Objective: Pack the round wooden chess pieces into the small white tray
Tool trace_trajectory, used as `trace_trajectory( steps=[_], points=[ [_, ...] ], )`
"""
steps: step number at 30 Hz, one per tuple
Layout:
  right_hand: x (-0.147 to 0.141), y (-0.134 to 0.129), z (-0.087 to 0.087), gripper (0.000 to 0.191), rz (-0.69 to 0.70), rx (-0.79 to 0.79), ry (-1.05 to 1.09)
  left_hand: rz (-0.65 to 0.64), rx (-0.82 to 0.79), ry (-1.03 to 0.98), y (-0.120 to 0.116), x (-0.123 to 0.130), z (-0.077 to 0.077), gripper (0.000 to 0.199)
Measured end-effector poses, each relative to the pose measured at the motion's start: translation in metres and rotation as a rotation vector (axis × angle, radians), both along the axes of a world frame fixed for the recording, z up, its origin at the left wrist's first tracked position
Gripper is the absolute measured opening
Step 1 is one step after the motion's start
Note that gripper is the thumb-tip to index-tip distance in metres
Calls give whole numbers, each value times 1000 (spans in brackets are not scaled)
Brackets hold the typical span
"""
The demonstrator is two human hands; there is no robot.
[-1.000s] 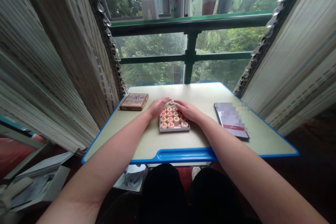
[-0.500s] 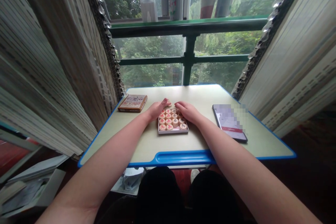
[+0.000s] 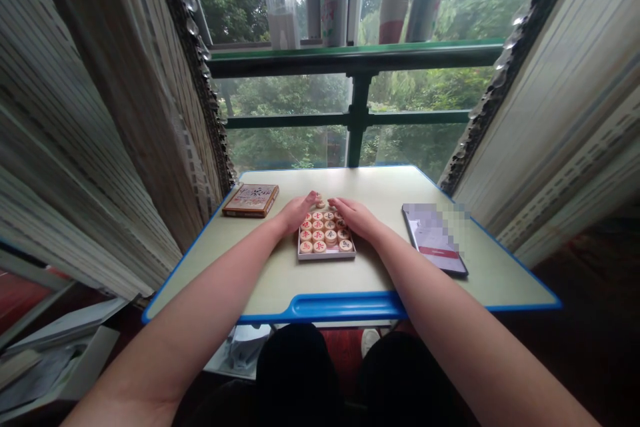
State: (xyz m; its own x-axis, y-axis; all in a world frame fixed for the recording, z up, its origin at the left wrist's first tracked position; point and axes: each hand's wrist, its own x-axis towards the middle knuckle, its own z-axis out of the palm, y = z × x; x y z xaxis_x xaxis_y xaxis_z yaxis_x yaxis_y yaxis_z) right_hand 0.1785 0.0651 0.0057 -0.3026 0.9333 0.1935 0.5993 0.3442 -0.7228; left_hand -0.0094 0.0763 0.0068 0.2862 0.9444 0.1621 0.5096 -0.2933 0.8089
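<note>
A shallow open box on the table holds several rows of round wooden Chinese chess pieces with red and black characters. Some of them are stacked. My left hand is at the far left corner of the box, its thumb and fingers closed around a chess piece just past the far edge. Over the far right corner reaches my right hand, fingers stretched towards the same piece; their undersides are hidden. Both hands cover parts of the box's sides.
A flat patterned box lies at the left of the blue-edged table. To the right is a tablet or large phone. Cans and cups stand on the window ledge. Curtains hang at both sides.
The view has tilted up slightly, so everything sits a little lower. My right hand's fingertips have come slightly nearer to my left hand. The box of pieces stays in place.
</note>
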Motion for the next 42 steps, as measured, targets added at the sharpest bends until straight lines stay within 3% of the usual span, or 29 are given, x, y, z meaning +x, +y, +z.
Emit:
trace_trajectory(
  steps=[4,11,18,28,34,38,42],
  points=[
    [0,3,-3,49,19,12,20,36,9,19,0,3,1,71],
    [0,2,-2,44,18,-3,2,-32,44,93,2,0,-1,59],
    [-2,2,0,51,-30,-1,15,-34,36,113,-2,-1,1,63],
    [-3,-1,1,49,-18,-10,45,-62,63,-15,-8,1,2,64],
    [0,-1,4,39,-69,11,237,-76,93,-108,-11,3,6,61],
    [-1,0,8,26,-55,44,401,-91,131,-126,-16,4,13,49],
    [-7,-6,15,31,-57,-6,601,-76,189,-161,-19,6,16,40]
  ],
)
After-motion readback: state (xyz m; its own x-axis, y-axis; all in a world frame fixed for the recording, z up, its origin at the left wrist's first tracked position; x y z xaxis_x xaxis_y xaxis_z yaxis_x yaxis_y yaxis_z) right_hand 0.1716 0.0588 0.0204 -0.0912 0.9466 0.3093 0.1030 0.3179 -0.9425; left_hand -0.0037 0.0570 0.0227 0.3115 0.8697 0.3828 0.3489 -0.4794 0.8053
